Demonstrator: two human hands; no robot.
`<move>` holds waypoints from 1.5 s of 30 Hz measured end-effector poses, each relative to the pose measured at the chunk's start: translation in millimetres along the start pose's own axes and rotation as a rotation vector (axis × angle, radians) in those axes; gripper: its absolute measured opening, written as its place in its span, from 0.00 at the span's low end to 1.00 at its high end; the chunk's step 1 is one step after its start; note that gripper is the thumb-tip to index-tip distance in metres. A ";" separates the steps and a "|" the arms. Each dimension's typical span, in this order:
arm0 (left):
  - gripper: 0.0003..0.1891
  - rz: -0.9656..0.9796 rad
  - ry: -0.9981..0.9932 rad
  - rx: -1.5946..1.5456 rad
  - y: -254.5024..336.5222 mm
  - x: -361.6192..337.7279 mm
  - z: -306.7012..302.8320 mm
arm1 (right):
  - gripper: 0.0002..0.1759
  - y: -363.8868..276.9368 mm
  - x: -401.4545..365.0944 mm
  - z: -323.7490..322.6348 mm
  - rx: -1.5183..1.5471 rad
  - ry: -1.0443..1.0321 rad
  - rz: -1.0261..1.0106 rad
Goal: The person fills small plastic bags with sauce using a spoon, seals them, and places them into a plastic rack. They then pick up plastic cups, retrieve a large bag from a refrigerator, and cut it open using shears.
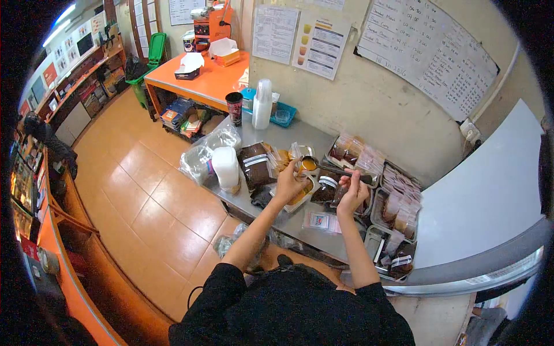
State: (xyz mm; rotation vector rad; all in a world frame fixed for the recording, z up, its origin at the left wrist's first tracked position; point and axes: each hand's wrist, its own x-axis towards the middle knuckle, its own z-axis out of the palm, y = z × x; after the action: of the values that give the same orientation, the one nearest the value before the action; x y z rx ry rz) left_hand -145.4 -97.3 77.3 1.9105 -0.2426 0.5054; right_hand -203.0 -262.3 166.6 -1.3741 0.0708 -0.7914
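Observation:
My right hand (353, 195) is closed around the dark handle of a ladle (334, 169), whose bowl is full of orange sauce (310, 165). Close beside that bowl, my left hand (290, 183) has its fingers closed on a small clear plastic bag (299, 168); its outline is partly hidden by the fingers. Under my left hand stands a white tub (294, 206) with orange sauce in it. Below my right hand, a flat pack of clear bags (321, 221) with a blue and red label lies on the metal table (288, 226).
Trays of filled sachets (397, 199) line the table's right side. Large bags of dark contents (257, 165), a white foam container stack (225, 167) and clear cups (262, 104) stand left and behind. An orange table (199, 86) is farther back. A person (49, 141) is at far left.

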 end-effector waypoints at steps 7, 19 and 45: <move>0.41 -0.048 -0.049 -0.013 8.9 -0.3 -7.3 | 0.20 -7.1 -7.4 2.0 -0.091 -0.128 -0.117; 0.39 0.061 0.055 -0.023 -8.7 1.9 5.0 | 0.07 -8.8 -23.4 -3.1 -0.436 -0.674 -0.910; 0.21 -0.314 -0.208 -0.142 -16.3 15.4 -40.3 | 0.17 60.2 -21.0 17.2 -0.430 -0.357 -0.110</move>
State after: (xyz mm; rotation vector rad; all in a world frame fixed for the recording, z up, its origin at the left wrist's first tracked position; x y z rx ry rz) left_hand -134.6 -52.8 83.5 1.8187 -0.1061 0.0772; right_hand -182.7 -237.4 108.9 -1.9244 -0.1219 -0.6301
